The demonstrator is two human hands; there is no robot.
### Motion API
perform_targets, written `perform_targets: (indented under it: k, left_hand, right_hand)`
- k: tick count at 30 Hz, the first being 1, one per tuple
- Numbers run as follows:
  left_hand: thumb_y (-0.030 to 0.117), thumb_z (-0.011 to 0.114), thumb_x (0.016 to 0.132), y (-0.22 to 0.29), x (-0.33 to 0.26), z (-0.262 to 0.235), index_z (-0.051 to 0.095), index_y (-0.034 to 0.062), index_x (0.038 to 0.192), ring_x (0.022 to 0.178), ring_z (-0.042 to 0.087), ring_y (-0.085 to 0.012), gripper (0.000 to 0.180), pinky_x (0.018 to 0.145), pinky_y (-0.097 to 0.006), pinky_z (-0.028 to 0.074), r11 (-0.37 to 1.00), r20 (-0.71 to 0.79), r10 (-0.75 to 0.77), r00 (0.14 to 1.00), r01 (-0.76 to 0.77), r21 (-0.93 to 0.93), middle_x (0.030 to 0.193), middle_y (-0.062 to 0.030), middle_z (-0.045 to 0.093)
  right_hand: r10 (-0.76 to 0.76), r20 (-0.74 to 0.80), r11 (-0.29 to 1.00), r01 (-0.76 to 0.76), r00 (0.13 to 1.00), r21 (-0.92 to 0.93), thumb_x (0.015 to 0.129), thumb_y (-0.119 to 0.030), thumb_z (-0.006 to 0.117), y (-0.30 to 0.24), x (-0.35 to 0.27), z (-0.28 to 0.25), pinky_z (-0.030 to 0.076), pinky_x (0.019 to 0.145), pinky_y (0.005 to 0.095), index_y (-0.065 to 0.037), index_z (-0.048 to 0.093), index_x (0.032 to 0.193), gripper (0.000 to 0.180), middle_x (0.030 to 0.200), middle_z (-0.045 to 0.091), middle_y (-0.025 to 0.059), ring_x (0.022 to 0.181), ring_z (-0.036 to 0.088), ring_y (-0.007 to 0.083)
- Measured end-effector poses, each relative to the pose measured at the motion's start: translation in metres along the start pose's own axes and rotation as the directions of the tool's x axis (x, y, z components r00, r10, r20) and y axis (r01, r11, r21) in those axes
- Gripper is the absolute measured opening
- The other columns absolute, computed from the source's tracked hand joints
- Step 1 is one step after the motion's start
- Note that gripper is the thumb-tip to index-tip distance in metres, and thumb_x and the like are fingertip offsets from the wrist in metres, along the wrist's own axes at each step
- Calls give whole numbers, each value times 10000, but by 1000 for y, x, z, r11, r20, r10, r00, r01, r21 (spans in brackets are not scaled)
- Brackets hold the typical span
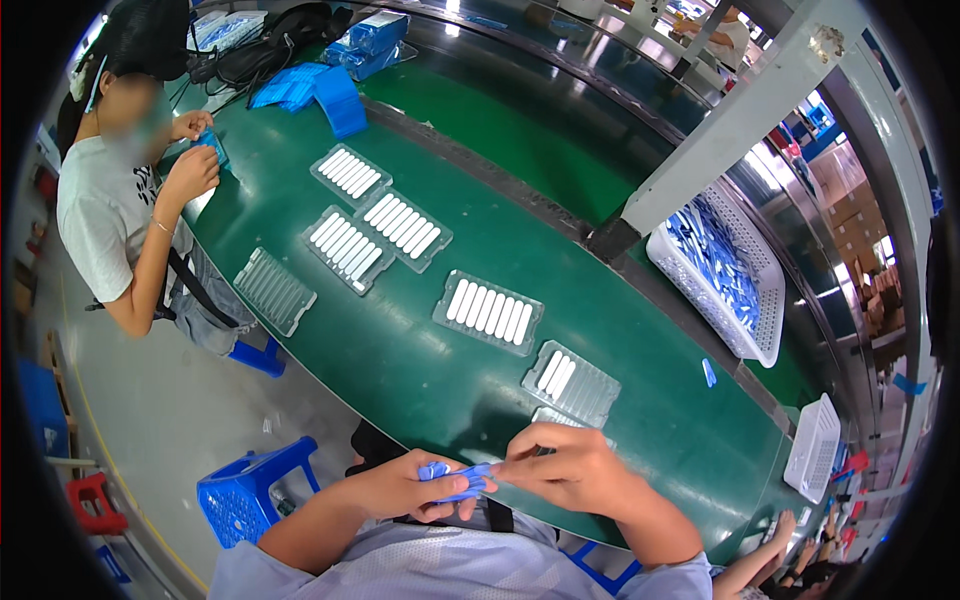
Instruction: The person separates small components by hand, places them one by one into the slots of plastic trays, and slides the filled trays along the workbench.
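Observation:
My left hand point(402, 487) is closed around a small bunch of glossy blue strips point(458, 483) just over the near table edge. Fingers of my right hand point(572, 472) pinch together at the right end of that bunch, apparently on one strip's tip. Just beyond my right hand lies a clear ribbed tray point(595, 392) with a few white rounded bars point(556, 375) at its left side. Part of another clear tray point(545, 416) shows from behind my right fingers. Further left, a clear tray point(441, 314) carries a row of several white bars point(489, 311).
More filled trays point(352, 283) and an unfilled tray point(272, 290) lie left on the green table point(400, 370). A co-worker point(130, 220) handles a blue piece there. White baskets point(770, 335) stand right, one full of blue pieces. A blue stool point(240, 500) stands left.

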State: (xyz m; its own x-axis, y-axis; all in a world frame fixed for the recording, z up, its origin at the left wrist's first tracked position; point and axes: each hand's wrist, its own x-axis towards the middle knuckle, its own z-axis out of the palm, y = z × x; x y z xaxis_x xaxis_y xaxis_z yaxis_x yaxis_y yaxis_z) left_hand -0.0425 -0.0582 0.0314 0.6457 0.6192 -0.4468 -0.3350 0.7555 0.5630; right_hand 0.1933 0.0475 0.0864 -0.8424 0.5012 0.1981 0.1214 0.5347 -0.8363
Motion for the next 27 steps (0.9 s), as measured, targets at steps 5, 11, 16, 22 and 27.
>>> perform_targets:
  k: [5, 11, 16, 22, 27]
  left_hand:
    - [295, 547, 1063, 2, 2, -1, 660, -28, 1100, 529, 352, -52, 344, 469, -240, 248, 999, 74, 1, 997, -5, 50, 659, 0, 512]
    - [333, 556, 1058, 7, 3, 1, 674, -2, 1040, 528, 354, -43, 356, 483, -231, 261, 984, 28, -13, 1000, 8, 178, 609, 29, 467]
    - [244, 530, 1073, 6, 5, 10, 632, -4, 1293, 582, 412, -47, 348, 502, -227, 338, 975, -2, 16, 1000, -15, 220, 829, -32, 631]
    - [269, 549, 1064, 3, 6, 9, 586, 1, 1375, 614, 441, -45, 412, 531, -219, 377, 963, 42, 25, 999, -36, 269, 917, -26, 674]
    - [271, 548, 1062, 9, 3, 18, 633, 14, 1306, 589, 423, -43, 364, 526, -225, 362, 965, -5, 68, 998, -65, 255, 812, -9, 634]
  right_hand:
    - [-63, 33, 998, 63, 997, -16, 814, 11, 747, 6, -10, 12, 547, 689, 304, -53, 766, 1063, 258, 969, 620, 72, 794, 642, 200]
    - [-20, 4, 1000, 20, 1000, -12, 810, 50, 737, 0, -13, 17, 547, 722, 314, -54, 745, 1167, 372, 1024, 622, 93, 827, 636, 214]
    - [307, -127, 942, -282, 943, 181, 825, 13, 759, -8, -17, 17, 550, 672, 319, -41, 756, 1073, 254, 869, 689, 76, 737, 663, 214]
    - [188, -271, 981, -194, 944, 5, 821, -37, 790, -9, -16, 24, 565, 602, 308, -22, 774, 933, 114, 835, 744, 98, 709, 721, 228]
    - [211, -270, 971, -232, 939, -50, 823, -60, 794, -6, -17, 27, 571, 617, 310, -14, 769, 927, 116, 835, 740, 95, 716, 718, 232]
